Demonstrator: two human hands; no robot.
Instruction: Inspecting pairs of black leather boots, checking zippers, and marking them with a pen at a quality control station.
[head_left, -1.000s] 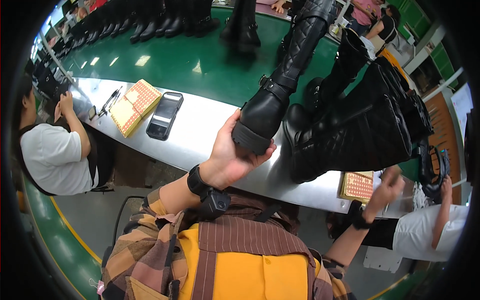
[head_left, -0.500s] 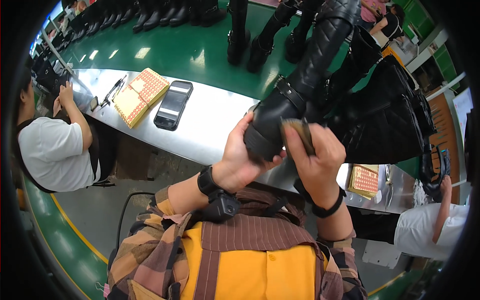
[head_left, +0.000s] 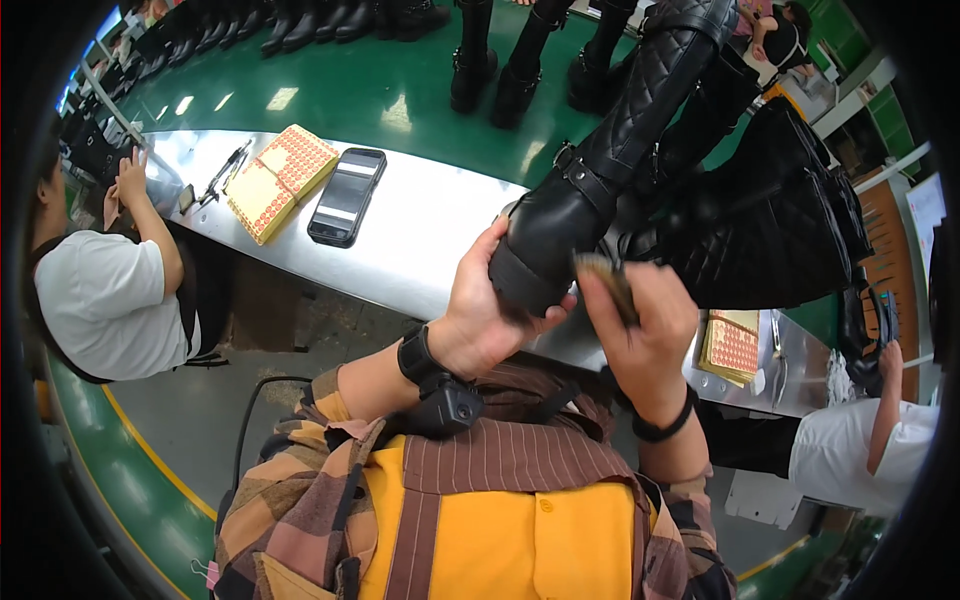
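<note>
From the head camera, the left hand (head_left: 487,318) was wrapped around the toe and sole end of a tall black quilted boot (head_left: 600,170), fingers curled firmly over the foot part, thumb underneath. The boot lay tilted, its shaft running up toward one o'clock over the steel bench (head_left: 420,235), foot end just above the person's chest. At three o'clock from that hand, the right hand (head_left: 645,325) was closed around a small brownish pad or brush (head_left: 605,285), pinched between thumb and fingers, its edge touching or just beside the boot's heel area; exactly which could not be told.

To do the rubbing well, I judged the left hand's hold had to stay steady near the sole so the boot would not twist, while the right hand worked in short strokes and kept the pad flat to the leather.

At ten o'clock on the bench lay a black phone (head_left: 347,196) and, just beside it, sheets of small red stickers (head_left: 282,180). More black boots (head_left: 760,230) were piled at two o'clock. Seated co-workers in white shirts showed at nine (head_left: 105,300) and four o'clock (head_left: 850,450).
</note>
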